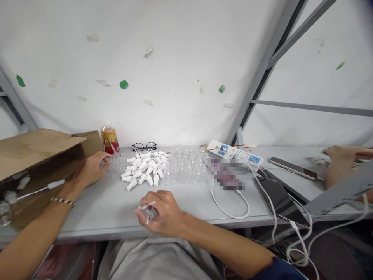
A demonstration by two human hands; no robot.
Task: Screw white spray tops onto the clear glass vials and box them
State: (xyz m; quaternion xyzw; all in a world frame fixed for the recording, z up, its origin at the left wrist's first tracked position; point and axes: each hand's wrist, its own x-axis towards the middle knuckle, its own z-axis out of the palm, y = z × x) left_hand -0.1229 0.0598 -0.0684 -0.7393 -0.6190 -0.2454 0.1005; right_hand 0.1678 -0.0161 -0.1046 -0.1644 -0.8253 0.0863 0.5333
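My right hand (160, 213) is closed around a small clear bottle (149, 215) near the table's front edge. At the left, my left hand (94, 168) reaches to the near end of a group of clear bottles (118, 162); its fingers are curled, and what they hold, if anything, is hidden. White caps with thin stems (144, 168) lie in a heap at the middle of the table, right of my left hand. More clear bottles (186, 163) stand packed together to the right of the heap.
An open cardboard box (43, 146) holds bottles and a white-capped stem at the left. Behind are a drink bottle (110, 139) and glasses (144, 146). A power strip (233, 153), cables and phones (285, 202) lie right. Another person's hands (342, 159) show far right.
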